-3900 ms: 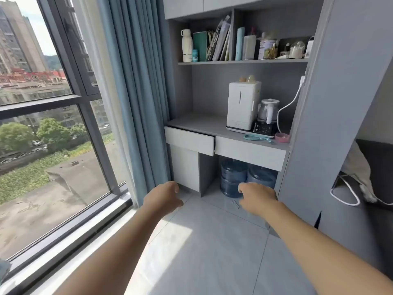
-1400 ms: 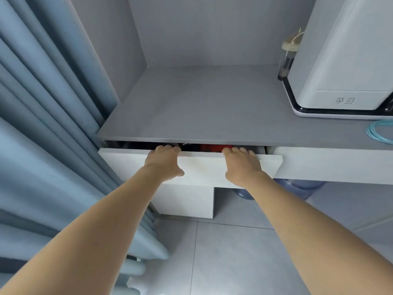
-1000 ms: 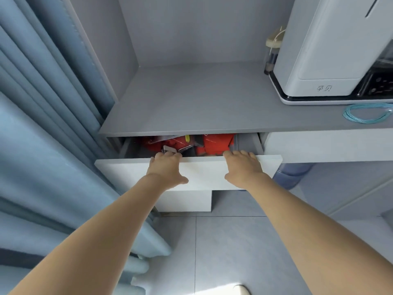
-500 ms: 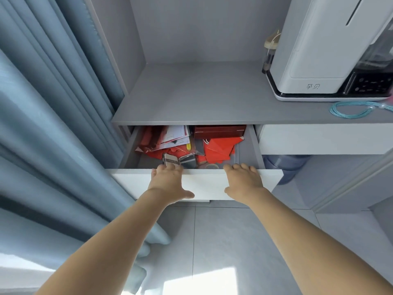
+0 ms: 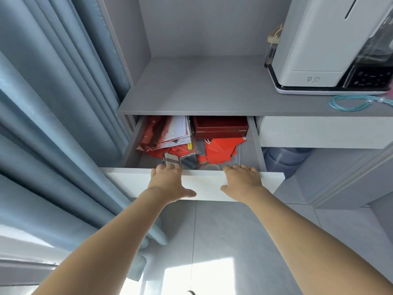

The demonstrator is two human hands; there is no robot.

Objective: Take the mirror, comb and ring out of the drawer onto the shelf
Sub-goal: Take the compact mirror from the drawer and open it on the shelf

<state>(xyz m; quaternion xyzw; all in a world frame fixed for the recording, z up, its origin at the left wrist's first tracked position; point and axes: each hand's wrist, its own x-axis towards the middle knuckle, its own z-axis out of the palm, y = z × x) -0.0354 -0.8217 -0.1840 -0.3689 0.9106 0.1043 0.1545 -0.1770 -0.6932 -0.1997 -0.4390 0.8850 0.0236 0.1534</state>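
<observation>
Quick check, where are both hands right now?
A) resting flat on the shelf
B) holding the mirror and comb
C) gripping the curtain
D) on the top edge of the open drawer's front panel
D: the left hand and right hand both sit on the white front of the drawer, fingers hooked over its top edge; neither holds any item, and the shelf above has no hand on it.

I am stretching both bare arms forward, almost parallel. My left hand (image 5: 169,181) is lying palm down with the fingers curled over an edge and the thumb spreading to the right. My right hand (image 5: 242,179) is doing the same, its thumb pointing to the left.
</observation>
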